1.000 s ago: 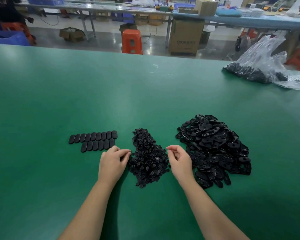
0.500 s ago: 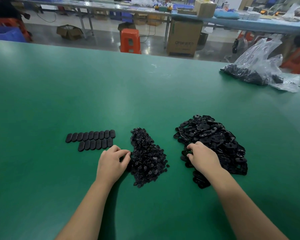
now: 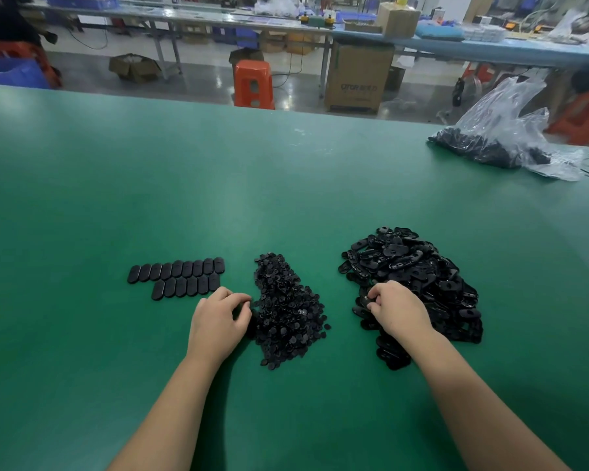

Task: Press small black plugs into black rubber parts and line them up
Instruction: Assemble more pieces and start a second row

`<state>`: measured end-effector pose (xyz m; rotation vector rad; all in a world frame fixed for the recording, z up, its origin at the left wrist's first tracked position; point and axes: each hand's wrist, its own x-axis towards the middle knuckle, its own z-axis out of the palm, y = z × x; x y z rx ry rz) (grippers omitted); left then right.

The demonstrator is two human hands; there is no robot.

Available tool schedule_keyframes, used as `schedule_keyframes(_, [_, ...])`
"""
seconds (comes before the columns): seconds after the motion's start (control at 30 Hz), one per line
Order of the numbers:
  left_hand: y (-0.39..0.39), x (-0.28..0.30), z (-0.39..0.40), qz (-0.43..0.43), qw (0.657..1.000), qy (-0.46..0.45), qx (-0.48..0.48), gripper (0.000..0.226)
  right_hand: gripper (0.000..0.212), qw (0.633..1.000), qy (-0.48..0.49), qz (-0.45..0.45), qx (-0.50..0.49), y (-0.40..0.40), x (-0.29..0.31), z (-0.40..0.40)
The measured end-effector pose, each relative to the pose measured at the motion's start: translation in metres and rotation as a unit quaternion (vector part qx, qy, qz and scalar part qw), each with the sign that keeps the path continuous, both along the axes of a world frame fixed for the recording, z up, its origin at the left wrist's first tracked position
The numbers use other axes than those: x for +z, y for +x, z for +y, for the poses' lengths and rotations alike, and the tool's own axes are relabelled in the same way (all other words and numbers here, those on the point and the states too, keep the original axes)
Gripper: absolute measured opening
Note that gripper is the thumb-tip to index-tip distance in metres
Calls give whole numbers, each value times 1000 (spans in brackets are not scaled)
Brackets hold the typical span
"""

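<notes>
Left of centre there are two neat rows [image 3: 181,277] of finished parts lying flat on the green table [image 3: 82,198], edge to edge, top row longer than the bottom one.

Just right of those, the left hand [image 3: 218,321] sits at the near left edge of the plug pile [image 3: 286,311], fingers curled in with thumb and forefinger close together. It looks like it's pinching a plug, but black on black I honestly can't tell if there's one in there.

The plugs look tiny and light, little hard discs, so they'll probably scatter if you dig in. I'd pick one off the loose edge of the pile with fingertips, by the rim, stem pointing out.

Right of centre, the right hand [image 3: 395,307] is on the near left side of the parts pile [image 3: 419,280], fingers curled round one oval part [image 3: 366,301], which it grips at its end.

These parts look like soft rubber, floppy and a bit grippy, so they tangle and drag their neighbours along. Best held by the long edges so the hole stays clear for pressing.

Upper right, well apart, is a clear bag [image 3: 504,130] with more black stuff in it.
</notes>
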<state>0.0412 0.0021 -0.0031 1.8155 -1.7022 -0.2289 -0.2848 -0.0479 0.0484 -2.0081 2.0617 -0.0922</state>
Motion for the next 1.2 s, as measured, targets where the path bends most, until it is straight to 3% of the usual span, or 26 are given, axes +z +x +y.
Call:
schedule_keyframes(0.13, [1, -1, -1, -14, 1000, 12, 2, 18, 16, 1000, -12, -5, -9, 3, 4, 3])
schedule_keyframes(0.23, [2, -2, -1, -15, 1000, 16, 5, 19, 5, 996, -71, -48, -17, 5, 11, 7])
schedule_keyframes(0.33, [1, -2, -1, -21, 1000, 10, 10, 16, 10, 970, -106, -217, -38, 11, 16, 9])
schedule_keyframes(0.43, [0, -2, -1, -29, 999, 11, 16, 12, 16, 903, -83, -417, -67, 22, 19, 14])
schedule_keyframes(0.57, [-1, -2, -1, -33, 999, 14, 20, 10, 12, 834, -58, -541, -96, 33, 9, 19])
schedule_keyframes(0.67, [-2, -1, 0, -35, 999, 14, 29, 10, 12, 817, -71, -562, -102, 40, -4, 25])
schedule_keyframes(0.87, [-5, 3, -1, -25, 999, 19, 40, 14, 47, 801, -65, -588, -99, 58, -22, 35])
schedule_keyframes(1.03, [-5, 3, -1, -18, 999, 16, 40, 17, 23, 801, -35, -588, -106, 67, -33, 36])
schedule_keyframes(1.2, [-3, 5, 1, -11, 999, 20, 46, 20, 12, 810, -45, -576, -104, 67, -41, 39])
